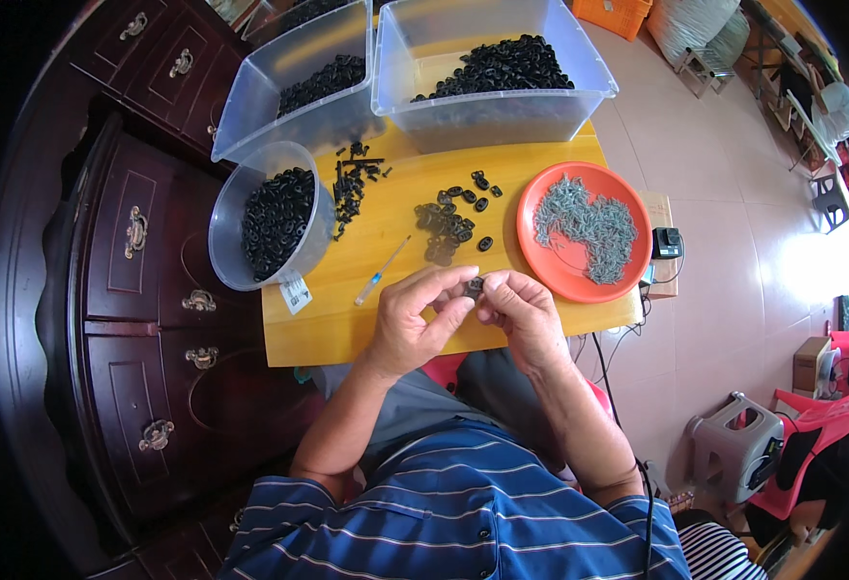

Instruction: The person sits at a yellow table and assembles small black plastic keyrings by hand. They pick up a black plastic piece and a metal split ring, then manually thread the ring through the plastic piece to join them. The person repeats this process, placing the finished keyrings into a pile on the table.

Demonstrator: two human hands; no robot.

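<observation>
Near the table's front edge, a small black plastic part (474, 287) is pinched between the fingertips of both hands. My left hand (417, 317) grips it from the left with thumb and forefinger. From the other side, my right hand (525, 315) holds it with its fingers curled in. Beyond the hands lie loose black oval pieces (482, 205) and a cluster of smoky dark pieces (436, 220). A thin screwdriver (370, 285) with a blue and clear handle rests left of my left hand. To the right, an orange-red plate (532, 253) carries many small grey screws (610, 237).
A round clear tub (227, 244) of black parts stands at the table's left. Two clear plastic bins (502, 116) with black parts line the back. Small black bits (349, 188) lie beside the tub. Dark wooden drawers (120, 290) flank the left; a grey stool (733, 440) stands at right.
</observation>
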